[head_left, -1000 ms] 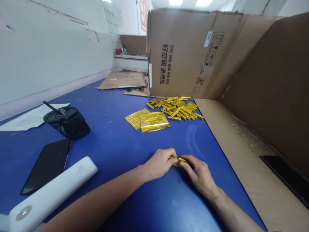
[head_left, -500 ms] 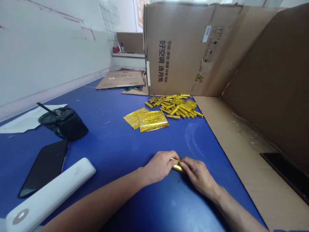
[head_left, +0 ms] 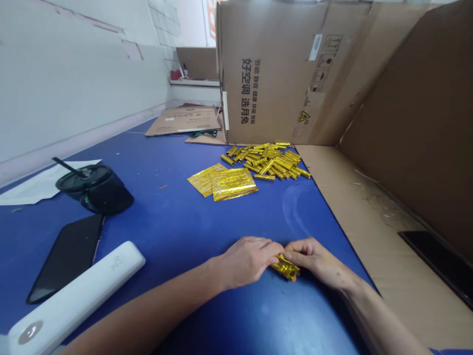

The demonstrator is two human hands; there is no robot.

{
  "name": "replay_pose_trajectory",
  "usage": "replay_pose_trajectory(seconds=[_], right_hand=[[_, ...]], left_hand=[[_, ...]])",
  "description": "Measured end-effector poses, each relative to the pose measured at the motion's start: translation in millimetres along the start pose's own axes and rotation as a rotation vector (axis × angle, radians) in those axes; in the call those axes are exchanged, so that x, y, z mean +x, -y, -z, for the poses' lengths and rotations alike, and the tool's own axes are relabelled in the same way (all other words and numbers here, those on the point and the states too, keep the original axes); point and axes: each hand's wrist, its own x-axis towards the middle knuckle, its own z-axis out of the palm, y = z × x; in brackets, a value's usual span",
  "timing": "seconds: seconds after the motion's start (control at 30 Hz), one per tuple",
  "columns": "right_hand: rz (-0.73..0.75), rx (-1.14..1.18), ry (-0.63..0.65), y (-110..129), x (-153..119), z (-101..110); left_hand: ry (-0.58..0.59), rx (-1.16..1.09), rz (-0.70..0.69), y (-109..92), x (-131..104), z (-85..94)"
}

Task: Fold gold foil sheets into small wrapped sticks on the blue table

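Between my two hands is a piece of shiny gold foil (head_left: pixel 287 268), partly rolled or folded, just above the blue table (head_left: pixel 177 217). My left hand (head_left: pixel 249 261) is closed on its left end, fingers over the top. The fingers of my right hand (head_left: pixel 310 257) pinch its upper right side. Part of the foil is hidden under my fingers. Farther back lie flat gold foil sheets (head_left: pixel 235 184), one overlapping another. Behind them to the right is a pile of small gold foil rolls (head_left: pixel 269 162).
A dark lidded cup (head_left: pixel 98 190) with a straw, a black phone (head_left: pixel 68 259) and a long white device (head_left: pixel 77 296) stand at left. A large cardboard box (head_left: pixel 281 88) rises behind the rolls. Cardboard (head_left: pixel 354 207) runs along the right edge, with a dark flat object (head_left: pixel 439 264) on it.
Both hands have shifted slightly right. The foil between them was a narrow strip; now a wider, crinkled piece shows below my fingers.
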Motion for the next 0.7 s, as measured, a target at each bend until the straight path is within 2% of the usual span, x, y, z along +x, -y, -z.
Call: replay_pose_trajectory(seconds=[0.13, 0.33, 0.47, 0.7], right_hand=[[0.003, -0.046, 0.005, -0.3, -2.6, -1.6], [-0.006, -0.198, -0.097, -2.3, -3.6, -4.4], [-0.001, -0.195, -0.108, -3.0, -2.3, -6.3], [0.024, -0.128, -0.115, -3.9, -0.2, -6.5]], left_hand=[[0.011, -0.024, 0.009, -0.9, 0.4, -1.8], [0.031, -0.093, 0.082, -2.1, 0.4, -3.1], [0.03, -0.158, 0.145, -3.8, 1.9, -2.0], [-0.017, -0.244, 0.332, -9.0, 6.9, -0.6]])
